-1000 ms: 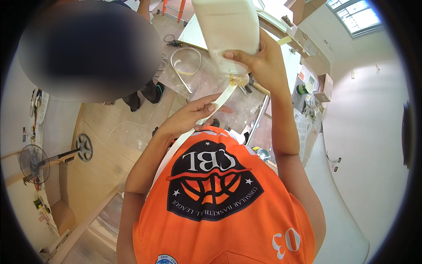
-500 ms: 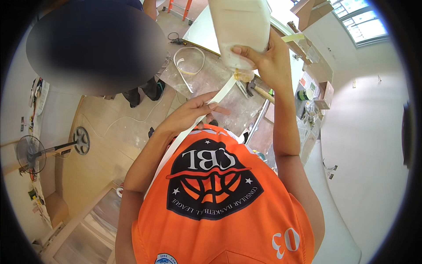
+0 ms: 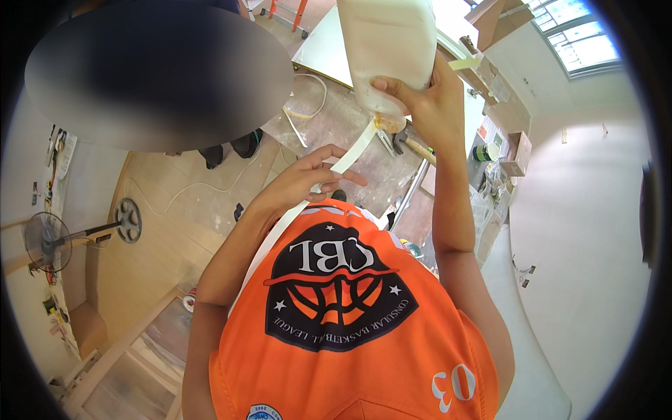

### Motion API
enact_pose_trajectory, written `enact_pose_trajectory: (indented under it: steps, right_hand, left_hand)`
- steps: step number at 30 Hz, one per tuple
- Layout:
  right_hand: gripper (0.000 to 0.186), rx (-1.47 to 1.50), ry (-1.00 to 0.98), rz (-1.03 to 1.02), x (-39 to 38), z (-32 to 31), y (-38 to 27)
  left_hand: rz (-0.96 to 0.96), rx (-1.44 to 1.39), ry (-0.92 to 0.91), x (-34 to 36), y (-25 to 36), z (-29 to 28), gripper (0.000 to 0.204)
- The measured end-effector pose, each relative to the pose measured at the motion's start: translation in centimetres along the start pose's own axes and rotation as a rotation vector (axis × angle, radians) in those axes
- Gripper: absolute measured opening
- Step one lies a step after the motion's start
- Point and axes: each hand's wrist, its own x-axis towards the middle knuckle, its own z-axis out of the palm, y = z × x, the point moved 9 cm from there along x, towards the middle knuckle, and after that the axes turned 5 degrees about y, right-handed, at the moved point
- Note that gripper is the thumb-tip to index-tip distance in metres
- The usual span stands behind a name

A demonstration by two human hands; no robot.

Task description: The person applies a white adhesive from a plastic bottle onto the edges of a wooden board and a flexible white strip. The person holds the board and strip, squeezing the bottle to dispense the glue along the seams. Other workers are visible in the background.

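A long, narrow white strip (image 3: 358,150) runs from beside my body up across my left hand (image 3: 304,182), which holds it between partly spread fingers. My right hand (image 3: 439,108) grips a whitish plastic jug (image 3: 389,52), tipped with its mouth down. Yellowish-brown residue (image 3: 389,122) coats the mouth, which meets the upper end of the strip; whether liquid is flowing out I cannot tell. Beneath the jug, a hammer with a wooden handle (image 3: 420,149) lies on the stained work surface (image 3: 308,133).
Another person, mostly blurred, stands at the upper left, with dark shoes (image 3: 245,143) on the floor. A looped pale strip (image 3: 322,98) lies near a white panel (image 3: 327,50). A standing fan (image 3: 49,240), a floor cord (image 3: 203,187), an orange ladder (image 3: 297,15) and a green-and-white can (image 3: 486,152) surround me.
My left fingers have loosened and spread somewhat along the strip. The jug has shifted slightly right and down in the view. The other person's blurred shape has moved right over the looped strip.
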Motion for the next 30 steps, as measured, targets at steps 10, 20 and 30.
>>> enact_pose_trajectory:
  steps: [10,20,30]
  right_hand:
    - [0.055,0.052,0.015,-0.016,-0.3,-0.9,-0.7]
    - [0.055,0.045,0.021,-0.020,-0.8,-0.3,-0.4]
    - [0.053,-0.032,0.059,-0.054,-0.2,-0.8,-0.9]
  left_hand:
    - [-0.010,0.079,0.015,-0.3,0.2,0.3,0.053]
    - [-0.009,0.107,-0.014,-0.2,0.3,0.6,0.056]
    - [0.015,0.111,-0.061,0.0,-0.2,0.7,0.055]
